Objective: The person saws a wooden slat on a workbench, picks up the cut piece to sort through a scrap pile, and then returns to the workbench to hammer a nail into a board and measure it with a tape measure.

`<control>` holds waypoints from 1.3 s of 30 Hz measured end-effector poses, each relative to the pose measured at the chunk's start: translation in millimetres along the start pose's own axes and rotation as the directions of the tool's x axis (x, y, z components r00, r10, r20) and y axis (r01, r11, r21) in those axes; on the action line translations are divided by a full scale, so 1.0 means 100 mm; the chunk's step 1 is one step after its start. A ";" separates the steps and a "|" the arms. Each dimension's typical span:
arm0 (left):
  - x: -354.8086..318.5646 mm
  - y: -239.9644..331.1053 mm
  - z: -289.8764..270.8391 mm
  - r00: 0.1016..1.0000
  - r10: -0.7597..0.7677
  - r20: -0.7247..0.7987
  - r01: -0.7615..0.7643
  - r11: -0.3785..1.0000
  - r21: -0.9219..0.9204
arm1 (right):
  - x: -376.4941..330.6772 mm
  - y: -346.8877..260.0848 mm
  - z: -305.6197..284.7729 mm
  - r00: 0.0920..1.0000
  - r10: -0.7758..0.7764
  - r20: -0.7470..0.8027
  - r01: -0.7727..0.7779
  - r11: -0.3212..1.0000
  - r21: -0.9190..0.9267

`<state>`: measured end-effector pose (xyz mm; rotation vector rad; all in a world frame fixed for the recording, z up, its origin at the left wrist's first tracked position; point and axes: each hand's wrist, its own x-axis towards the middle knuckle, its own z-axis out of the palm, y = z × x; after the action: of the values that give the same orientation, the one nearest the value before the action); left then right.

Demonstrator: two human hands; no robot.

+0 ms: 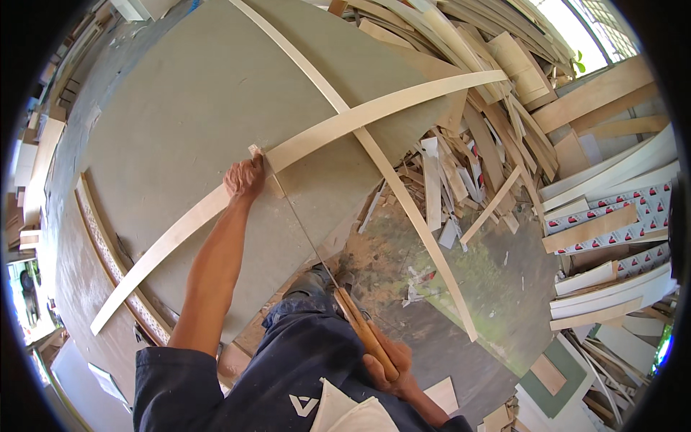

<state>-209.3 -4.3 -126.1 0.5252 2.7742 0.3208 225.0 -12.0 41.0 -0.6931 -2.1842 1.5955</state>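
My right hand [394, 366], low in the head view, is closed round the wooden handle of a handsaw [351, 311]. Its thin blade, seen almost edge-on, runs up and left to a pale wooden strip [320, 138] lying slantwise across a large grey-green board [165, 129]. Close beside the blade's far end, my left hand [246, 177] grips the strip with curled fingers. A small wood piece [276, 187] shows at the strip's near edge by the blade; how it is joined to the strip I cannot tell. Another long pale strip [412, 205] crosses the first one.
Wood offcuts [439, 183] are heaped right of the board, with stacked planks [432, 36] behind them. More boards and white panels [612, 216] lean at the far right. A long patterned strip [108, 241] lies on the left. My feet stand at the board's near edge.
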 end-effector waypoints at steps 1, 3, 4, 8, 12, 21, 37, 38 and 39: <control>0.00 -0.04 0.04 1.000 -0.001 -0.005 0.001 1.000 0.018 | 0.01 -0.02 -0.01 0.998 0.045 0.040 -0.045 0.999 -0.008; 0.03 -0.03 0.09 1.000 0.023 -0.014 -0.023 0.999 0.037 | 0.24 0.03 0.08 0.996 0.082 0.045 -0.082 0.997 0.012; 0.03 -0.04 0.12 0.997 0.038 -0.074 -0.036 0.999 0.028 | 0.52 0.16 0.26 0.997 0.079 0.025 -0.080 0.996 0.043; 0.09 -0.09 0.17 0.993 0.071 -0.097 -0.070 0.997 0.018 | 1.14 0.44 0.68 1.000 0.015 -0.018 -0.014 0.999 0.043; 0.11 -0.15 0.10 0.996 0.021 -0.081 -0.018 0.999 0.039 | 0.54 0.29 0.36 0.999 0.038 0.035 -0.039 0.998 0.038; 0.01 0.00 0.08 0.994 0.030 -0.105 -0.030 1.000 0.003 | 1.03 0.40 0.59 0.996 0.084 -0.005 -0.083 0.994 0.070; 0.01 0.01 0.12 0.994 0.061 -0.086 -0.062 0.998 -0.003 | 1.10 0.42 0.60 0.998 0.065 0.007 -0.065 0.994 0.085; 0.02 -0.02 0.12 0.992 0.053 -0.113 -0.052 0.999 0.016 | 1.23 0.44 0.68 0.998 0.067 0.004 -0.067 0.995 0.077; 0.03 -0.05 0.13 0.989 0.046 -0.140 -0.042 0.999 0.034 | 1.18 0.44 0.67 0.998 0.066 0.001 -0.066 0.995 0.080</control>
<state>-209.4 -5.6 -140.1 0.5936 2.9116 0.3369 99.9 13.6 -22.0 -0.7489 -2.1035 1.7043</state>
